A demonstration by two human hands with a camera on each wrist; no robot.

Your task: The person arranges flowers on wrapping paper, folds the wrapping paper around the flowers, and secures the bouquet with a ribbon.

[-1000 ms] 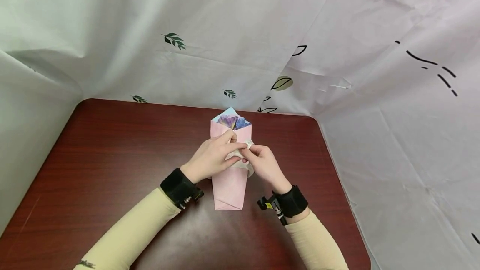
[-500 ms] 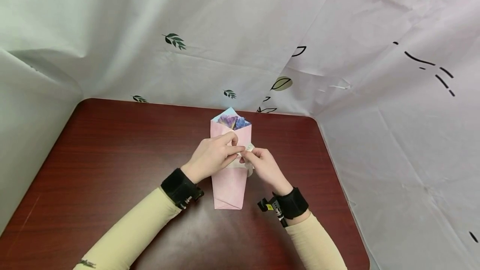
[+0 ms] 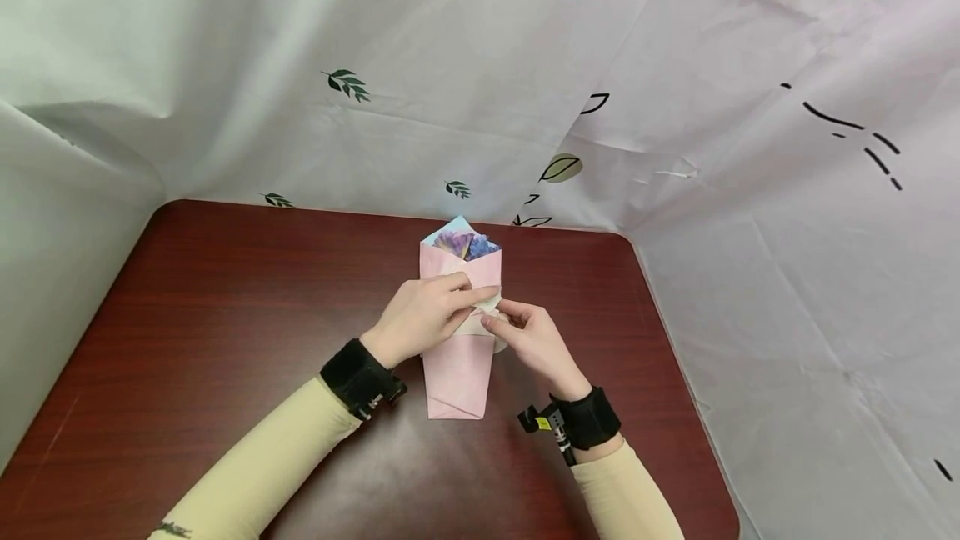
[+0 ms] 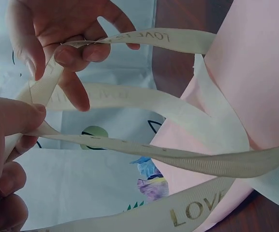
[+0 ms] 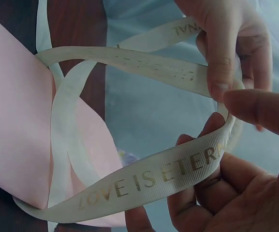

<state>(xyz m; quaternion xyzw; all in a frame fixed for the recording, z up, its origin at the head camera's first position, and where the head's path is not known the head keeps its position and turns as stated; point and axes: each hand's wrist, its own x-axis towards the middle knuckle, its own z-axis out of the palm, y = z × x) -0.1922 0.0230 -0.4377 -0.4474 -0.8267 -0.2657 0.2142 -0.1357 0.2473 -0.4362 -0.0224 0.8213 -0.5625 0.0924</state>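
A small bouquet in pink wrapping paper (image 3: 457, 377) lies on the table, its purple and blue flowers (image 3: 468, 245) pointing away from me. Cream ribbon (image 5: 149, 180) with gold lettering goes round the wrap and rises in loops above it. My left hand (image 3: 426, 307) pinches a crossing of the ribbon between thumb and forefinger, clearest in the left wrist view. Opposite it, my right hand (image 3: 536, 342) holds another stretch of ribbon, thumb on one side and curled fingers behind. Fingertips of both hands nearly meet over the wrap. The ribbon's far side is partly hidden.
The dark red-brown table (image 3: 247, 307) extends on both sides of the bouquet. A pale cloth (image 3: 450, 65) with leaf prints hangs behind its far edge and along the sides. Both wrists wear black straps with small cameras.
My right hand has shifted slightly down and right, and its thumb and forefinger have spread a little. My left forefinger reaches further right across the ribbon. The bouquet stays in place.
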